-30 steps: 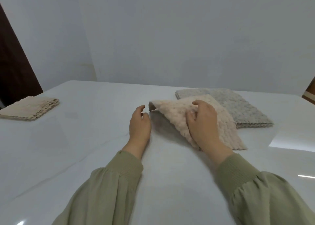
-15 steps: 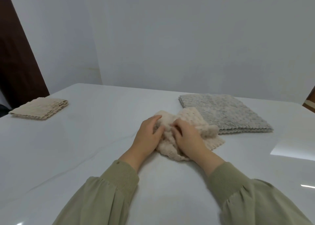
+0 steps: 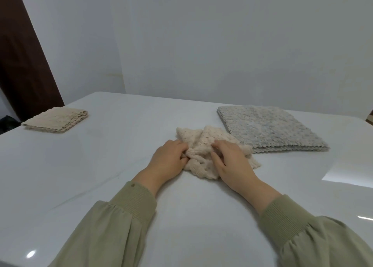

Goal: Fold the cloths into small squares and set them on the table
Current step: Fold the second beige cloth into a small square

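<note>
White glossy table stood before a pale wall, and two hands worked a cream cloth at its middle.

Crumpled and unfolded, the cream textured cloth lay bunched on the tabletop between the hands; the left hand gripped its left side with fingers curled into the folds, and the right hand held its right side, fingers bent and pinching a ridge of fabric. Both arms wore olive-green sleeves. Just beyond the cloth to the right sat a flat stack of grey cloths, its near corner touching or nearly touching the cream one; I could not tell which. Well apart at the table's far left lay a folded beige cloth stack, with a dark brown door behind it.
</note>
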`<state>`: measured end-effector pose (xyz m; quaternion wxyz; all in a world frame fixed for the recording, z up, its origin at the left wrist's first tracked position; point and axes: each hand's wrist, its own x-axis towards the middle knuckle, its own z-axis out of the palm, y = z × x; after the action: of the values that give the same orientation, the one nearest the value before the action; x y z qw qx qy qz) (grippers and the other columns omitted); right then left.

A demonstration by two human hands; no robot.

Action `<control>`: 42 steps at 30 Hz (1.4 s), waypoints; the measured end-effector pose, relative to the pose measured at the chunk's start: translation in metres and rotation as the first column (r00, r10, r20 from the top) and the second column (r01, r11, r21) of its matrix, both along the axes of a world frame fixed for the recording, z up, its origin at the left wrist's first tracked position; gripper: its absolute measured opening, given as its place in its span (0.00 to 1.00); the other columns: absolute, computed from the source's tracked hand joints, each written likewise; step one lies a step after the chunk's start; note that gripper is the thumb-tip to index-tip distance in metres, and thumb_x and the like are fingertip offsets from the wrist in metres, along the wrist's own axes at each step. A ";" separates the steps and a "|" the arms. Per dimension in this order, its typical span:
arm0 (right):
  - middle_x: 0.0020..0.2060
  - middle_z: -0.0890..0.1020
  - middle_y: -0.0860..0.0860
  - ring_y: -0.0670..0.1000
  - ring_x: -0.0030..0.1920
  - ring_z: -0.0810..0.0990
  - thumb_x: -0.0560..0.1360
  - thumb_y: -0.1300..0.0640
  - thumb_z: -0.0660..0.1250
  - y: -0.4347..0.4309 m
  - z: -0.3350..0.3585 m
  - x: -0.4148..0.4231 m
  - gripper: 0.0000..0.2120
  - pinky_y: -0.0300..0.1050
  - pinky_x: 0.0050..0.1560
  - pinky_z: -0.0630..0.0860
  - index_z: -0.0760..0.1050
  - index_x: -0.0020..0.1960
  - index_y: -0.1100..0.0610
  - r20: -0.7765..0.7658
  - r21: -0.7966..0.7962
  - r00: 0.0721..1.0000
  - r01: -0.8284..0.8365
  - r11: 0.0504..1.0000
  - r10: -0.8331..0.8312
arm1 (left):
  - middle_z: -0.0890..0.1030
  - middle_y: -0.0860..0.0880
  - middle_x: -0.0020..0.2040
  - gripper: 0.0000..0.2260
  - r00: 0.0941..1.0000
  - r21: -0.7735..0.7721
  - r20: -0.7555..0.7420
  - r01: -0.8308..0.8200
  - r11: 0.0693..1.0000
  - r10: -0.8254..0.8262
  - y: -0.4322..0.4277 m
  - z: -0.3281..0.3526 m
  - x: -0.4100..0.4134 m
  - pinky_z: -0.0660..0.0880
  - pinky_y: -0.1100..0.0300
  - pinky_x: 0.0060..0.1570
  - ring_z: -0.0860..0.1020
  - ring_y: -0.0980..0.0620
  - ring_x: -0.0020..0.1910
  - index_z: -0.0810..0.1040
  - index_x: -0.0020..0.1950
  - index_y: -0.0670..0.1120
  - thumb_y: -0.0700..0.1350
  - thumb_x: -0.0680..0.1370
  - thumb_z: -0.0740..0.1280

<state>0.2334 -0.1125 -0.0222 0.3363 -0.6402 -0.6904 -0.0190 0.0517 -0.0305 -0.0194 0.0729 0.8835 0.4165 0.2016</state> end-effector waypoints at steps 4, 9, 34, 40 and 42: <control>0.64 0.73 0.52 0.52 0.69 0.66 0.78 0.51 0.56 0.002 -0.004 0.000 0.19 0.56 0.70 0.59 0.69 0.66 0.57 0.090 -0.093 0.996 -0.002 0.996 0.011 | 0.76 0.47 0.55 0.08 0.932 0.075 -0.019 -0.359 0.930 0.361 0.017 0.000 -0.027 0.69 0.52 0.49 0.72 0.45 0.54 0.74 0.54 0.47 0.45 0.79 0.58; 0.68 0.71 0.50 0.49 0.71 0.63 0.79 0.52 0.59 0.004 -0.003 0.000 0.18 0.54 0.72 0.57 0.68 0.68 0.55 0.044 -0.128 0.998 -0.036 0.991 0.042 | 0.77 0.49 0.59 0.13 0.935 0.154 0.247 -0.297 0.942 0.254 0.011 0.004 -0.038 0.66 0.56 0.58 0.71 0.48 0.60 0.75 0.63 0.46 0.43 0.80 0.59; 0.18 0.61 0.46 0.54 0.22 0.61 0.77 0.56 0.56 0.003 0.006 -0.006 0.19 0.50 0.49 0.71 0.62 0.27 0.56 0.246 0.097 0.967 0.039 0.994 -0.062 | 0.69 0.53 0.25 0.21 0.960 -0.007 0.121 -0.254 0.967 0.253 -0.025 0.020 -0.059 0.64 0.58 0.32 0.68 0.53 0.28 0.66 0.27 0.48 0.54 0.79 0.60; 0.19 0.68 0.49 0.54 0.23 0.68 0.75 0.51 0.52 -0.003 0.012 -0.007 0.20 0.43 0.34 0.62 0.68 0.28 0.57 0.112 0.211 0.979 0.147 0.966 -0.173 | 0.77 0.46 0.28 0.16 0.781 -0.597 0.561 0.153 0.787 0.274 -0.034 0.045 -0.072 0.71 0.64 0.28 0.75 0.52 0.23 0.81 0.47 0.44 0.52 0.81 0.58; 0.41 0.83 0.54 0.56 0.43 0.79 0.76 0.49 0.52 0.004 0.010 -0.011 0.21 0.48 0.47 0.72 0.79 0.50 0.59 0.155 0.129 0.984 0.064 0.990 -0.083 | 0.81 0.48 0.33 0.13 0.754 -0.568 0.585 0.117 0.814 0.299 -0.029 0.042 -0.070 0.74 0.59 0.34 0.77 0.52 0.29 0.82 0.48 0.46 0.50 0.81 0.59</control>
<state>0.2229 -0.1084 -0.0125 0.3178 -0.6397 -0.6885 -0.1254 -0.0185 -0.0598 0.0223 0.4640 0.6706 0.4500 0.3640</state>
